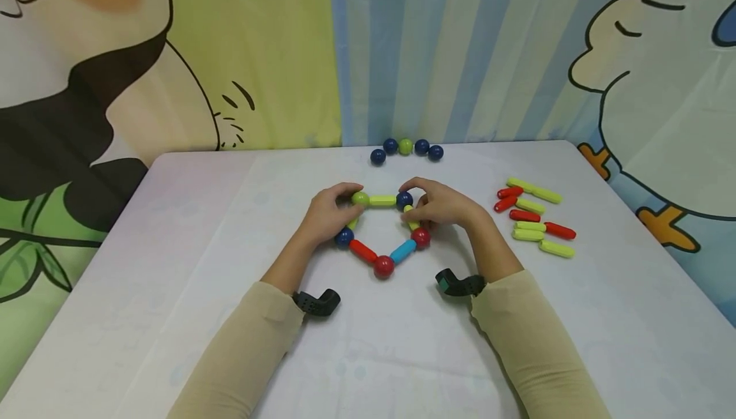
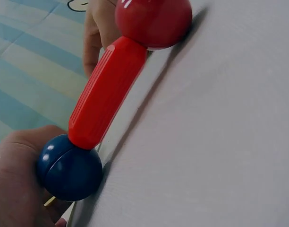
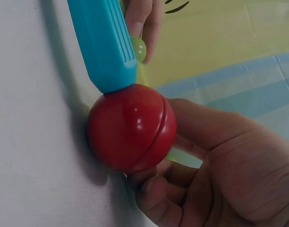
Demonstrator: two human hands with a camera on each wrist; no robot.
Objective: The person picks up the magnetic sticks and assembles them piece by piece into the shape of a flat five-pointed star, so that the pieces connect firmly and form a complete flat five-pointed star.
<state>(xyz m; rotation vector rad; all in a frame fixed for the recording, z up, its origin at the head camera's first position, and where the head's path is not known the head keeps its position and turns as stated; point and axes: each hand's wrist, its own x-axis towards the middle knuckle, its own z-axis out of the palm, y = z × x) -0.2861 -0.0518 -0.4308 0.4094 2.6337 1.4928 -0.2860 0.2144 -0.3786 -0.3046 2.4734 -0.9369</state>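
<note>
A five-sided ring of balls and rods lies on the table. My left hand (image 1: 329, 213) grips its back left corner, fingers at the green ball (image 1: 361, 198) and thumb by a partly hidden yellow-green rod. At the back right, my right hand (image 1: 445, 203) holds the dark blue ball (image 1: 405, 200), its thumb at another yellow-green rod (image 1: 411, 220). A yellow-green rod (image 1: 382, 201) joins these two balls. Nearer me are a blue ball (image 2: 69, 168), a red rod (image 2: 108, 92), a front red ball (image 1: 384, 267), a light blue rod (image 3: 104, 42) and a right red ball (image 3: 130, 127).
Several dark blue balls (image 1: 377, 157) and one green ball (image 1: 405, 146) sit along the table's back edge. To the right lie loose yellow-green rods (image 1: 556, 249) and red rods (image 1: 524, 216). A patterned curtain (image 1: 437, 48) hangs behind the table (image 1: 368, 355).
</note>
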